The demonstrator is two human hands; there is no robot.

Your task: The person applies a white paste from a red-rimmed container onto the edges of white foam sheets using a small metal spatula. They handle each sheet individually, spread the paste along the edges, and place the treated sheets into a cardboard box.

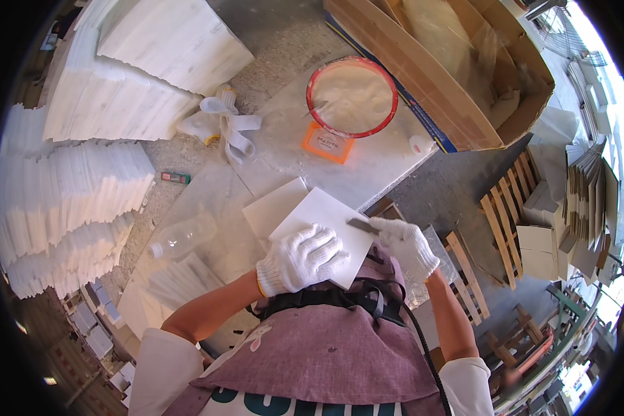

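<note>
A square white tile [333, 225] lies near the front of the worktable, partly over a second white tile [274, 208]. My left hand [301, 260], in a white knitted glove, rests on the near left part of the upper tile, fingers stretched out and laid flat. My right hand [405, 246], gloved the same way, is closed around a small putty knife [362, 225]. The flat grey blade points left and lies over the tile's right edge; its handle is hidden in my fingers. Whether the blade touches the tile, I cannot tell.
Ahead stand a red-rimmed bucket [388, 114] of whitish material and an orange packet [328, 143]. A clear plastic bottle [184, 236] lies left. White gloves [201, 127] sit beside stacked white tiles [76, 180]. A large cardboard box [423, 76] borders the far right; wooden pallets [504, 215] stand beyond.
</note>
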